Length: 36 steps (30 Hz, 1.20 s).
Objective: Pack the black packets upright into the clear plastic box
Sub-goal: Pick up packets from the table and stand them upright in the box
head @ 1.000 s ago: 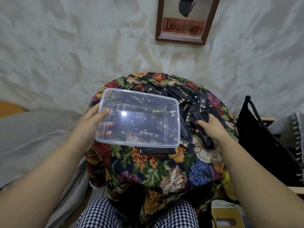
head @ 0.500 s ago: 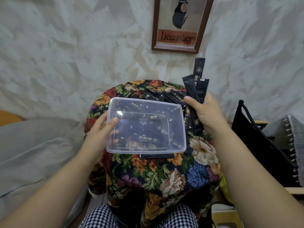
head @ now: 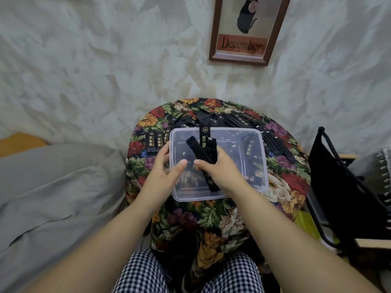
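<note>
A clear plastic box point(head: 257, 188) rests on the floral-covered round table point(head: 213, 216). My left hand point(head: 164, 172) grips the box's left rim, thumb over the edge. My right hand point(head: 220, 172) is closed around a bundle of long black packets point(head: 206, 149) and holds them upright over the box's left half, their lower ends sticking out below my fist. A heap of loose black packets point(head: 239, 119) lies on the table behind and to the right of the box, partly seen through its walls.
A grey cushion point(head: 57, 187) lies left of the table. A black fabric rack point(head: 347, 182) stands at the right. A framed "December" picture point(head: 243, 43) hangs on the wall behind. My checked trousers point(head: 148, 273) are below the table's near edge.
My right hand took a bundle of packets from the pile, lifted it, then carried it left and down over the box. My left hand has kept hold of the box's left rim.
</note>
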Tool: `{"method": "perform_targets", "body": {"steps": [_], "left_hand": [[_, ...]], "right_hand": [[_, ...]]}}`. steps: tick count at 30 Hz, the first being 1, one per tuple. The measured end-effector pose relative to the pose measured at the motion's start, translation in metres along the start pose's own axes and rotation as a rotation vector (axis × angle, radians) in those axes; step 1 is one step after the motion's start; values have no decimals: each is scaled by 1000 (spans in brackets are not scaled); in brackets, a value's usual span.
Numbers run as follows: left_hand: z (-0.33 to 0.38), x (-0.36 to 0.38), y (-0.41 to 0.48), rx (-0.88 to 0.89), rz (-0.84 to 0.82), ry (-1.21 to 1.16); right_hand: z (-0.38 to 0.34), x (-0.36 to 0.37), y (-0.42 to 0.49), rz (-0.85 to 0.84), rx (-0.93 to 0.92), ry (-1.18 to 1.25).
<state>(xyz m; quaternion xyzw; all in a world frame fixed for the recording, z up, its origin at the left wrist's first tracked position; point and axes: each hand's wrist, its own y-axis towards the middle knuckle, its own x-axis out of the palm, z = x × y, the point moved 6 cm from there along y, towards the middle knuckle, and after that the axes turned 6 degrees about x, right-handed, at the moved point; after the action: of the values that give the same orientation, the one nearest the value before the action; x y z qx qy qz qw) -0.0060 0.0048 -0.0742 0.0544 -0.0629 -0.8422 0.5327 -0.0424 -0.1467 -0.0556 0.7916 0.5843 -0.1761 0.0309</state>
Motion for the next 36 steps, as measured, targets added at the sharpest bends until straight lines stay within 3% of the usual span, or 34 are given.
{"method": "perform_targets", "body": {"steps": [5,12,20,26,36], "left_hand": [[-1,1,-3,11,-22,22],[-9,-4,-5,-16,-3,24],[-9,-4,-8,-15,-23,50],[-7,-5,-11,-21,-9,48],[-5,-7,-17,-34,-23,71]], "right_hand": [[4,8,-2,-112,38,-143],[6,2,2,-1,21,-376],[7,1,0,-21,66,-209],[3,2,6,92,-30,-608],[-8,11,-8,-184,-22,-652]]}}
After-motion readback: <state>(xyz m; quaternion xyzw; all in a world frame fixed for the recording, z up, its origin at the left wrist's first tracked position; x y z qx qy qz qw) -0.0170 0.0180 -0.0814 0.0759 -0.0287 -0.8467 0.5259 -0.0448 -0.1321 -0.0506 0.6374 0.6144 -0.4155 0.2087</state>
